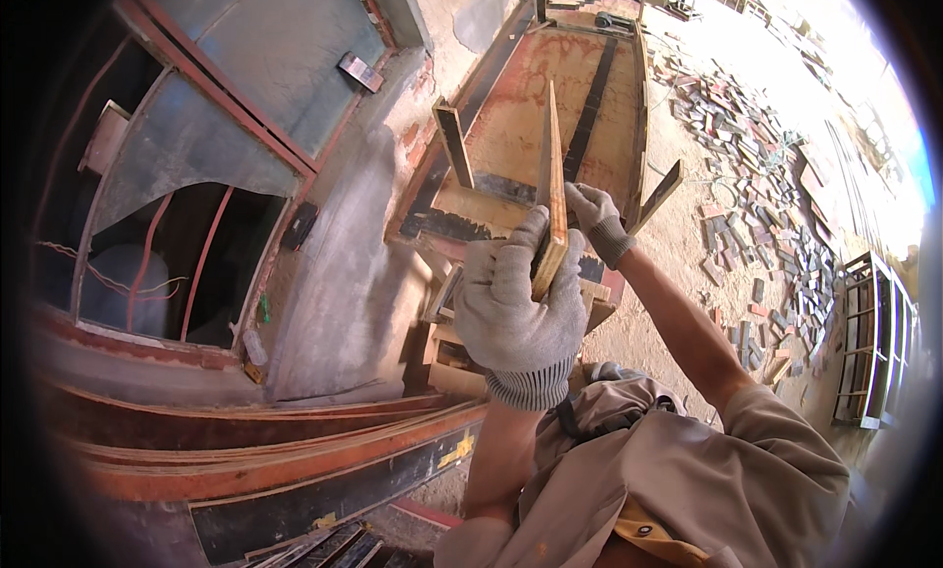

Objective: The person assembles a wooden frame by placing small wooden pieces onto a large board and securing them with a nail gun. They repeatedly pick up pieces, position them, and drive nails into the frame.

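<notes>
A long, narrow wooden board stands on edge in front of me, its near end pointing toward my body. My left hand, in a pale knit work glove, is wrapped round that near end, fingers on the left side and thumb on the right. Farther along, my right hand, gloved too, is curled against the board's right side; its fingertips are partly hidden. Beneath lies a large wooden panel with dark strips along it. Short wooden uprights rise at its left edge, and another slanted piece at its right.
To the left is a window with broken glass and red bars, with a small box on its ledge. Long stacked boards lie at lower left. Scattered bricks cover the ground at right, near a metal frame.
</notes>
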Action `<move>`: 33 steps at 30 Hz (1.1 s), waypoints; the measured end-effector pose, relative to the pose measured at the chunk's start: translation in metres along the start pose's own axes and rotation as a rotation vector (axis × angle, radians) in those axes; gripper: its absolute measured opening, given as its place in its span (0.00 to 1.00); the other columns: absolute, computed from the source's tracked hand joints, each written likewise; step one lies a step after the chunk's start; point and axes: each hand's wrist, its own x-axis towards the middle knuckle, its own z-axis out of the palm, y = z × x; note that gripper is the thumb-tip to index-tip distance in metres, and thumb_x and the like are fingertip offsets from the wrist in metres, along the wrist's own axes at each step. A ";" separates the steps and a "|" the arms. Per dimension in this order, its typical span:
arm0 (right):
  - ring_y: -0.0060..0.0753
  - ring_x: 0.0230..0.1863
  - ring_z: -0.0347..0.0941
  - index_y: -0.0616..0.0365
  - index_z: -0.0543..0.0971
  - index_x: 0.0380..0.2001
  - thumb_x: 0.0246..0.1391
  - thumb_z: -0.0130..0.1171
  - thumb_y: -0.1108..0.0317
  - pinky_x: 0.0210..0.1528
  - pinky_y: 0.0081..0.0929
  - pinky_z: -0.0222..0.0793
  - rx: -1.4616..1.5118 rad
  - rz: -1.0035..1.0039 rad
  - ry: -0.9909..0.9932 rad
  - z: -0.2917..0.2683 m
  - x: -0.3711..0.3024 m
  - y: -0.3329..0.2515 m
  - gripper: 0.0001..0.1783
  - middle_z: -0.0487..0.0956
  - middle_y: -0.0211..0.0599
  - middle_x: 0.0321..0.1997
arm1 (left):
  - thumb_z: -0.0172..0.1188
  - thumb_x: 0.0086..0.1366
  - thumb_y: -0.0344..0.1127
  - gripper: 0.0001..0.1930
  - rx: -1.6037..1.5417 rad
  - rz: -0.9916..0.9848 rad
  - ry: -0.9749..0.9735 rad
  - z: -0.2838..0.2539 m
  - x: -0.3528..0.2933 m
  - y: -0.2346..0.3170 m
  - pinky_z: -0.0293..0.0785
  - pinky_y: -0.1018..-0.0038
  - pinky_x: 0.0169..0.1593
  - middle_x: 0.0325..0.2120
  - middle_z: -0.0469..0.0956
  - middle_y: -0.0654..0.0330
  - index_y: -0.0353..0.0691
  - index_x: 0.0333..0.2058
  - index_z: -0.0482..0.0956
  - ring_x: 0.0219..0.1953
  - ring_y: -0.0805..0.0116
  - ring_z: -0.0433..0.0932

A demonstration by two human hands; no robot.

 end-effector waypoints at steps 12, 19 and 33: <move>0.36 0.38 0.87 0.68 0.83 0.42 0.62 0.63 0.75 0.44 0.33 0.87 0.574 0.457 -0.215 0.042 -0.083 -0.048 0.08 0.87 0.40 0.37 | 0.77 0.42 0.26 0.25 -0.377 -0.467 -0.219 -0.064 -0.078 -0.045 0.76 0.69 0.43 0.42 0.75 0.56 0.42 0.40 0.76 0.43 0.63 0.79; 0.36 0.39 0.87 0.70 0.83 0.43 0.64 0.61 0.75 0.46 0.35 0.86 0.550 0.467 -0.276 0.035 -0.071 -0.016 0.09 0.87 0.42 0.39 | 0.80 0.52 0.60 0.51 -0.225 -0.602 -0.501 -0.093 -0.074 -0.051 0.77 0.66 0.56 0.56 0.74 0.52 0.36 0.67 0.69 0.56 0.62 0.77; 0.36 0.37 0.86 0.68 0.83 0.42 0.59 0.65 0.76 0.44 0.32 0.85 0.482 0.548 -0.157 0.015 -0.088 0.033 0.10 0.86 0.42 0.38 | 0.77 0.59 0.42 0.24 0.140 -0.548 -0.767 -0.025 -0.102 -0.071 0.79 0.60 0.41 0.33 0.82 0.48 0.33 0.47 0.79 0.36 0.50 0.83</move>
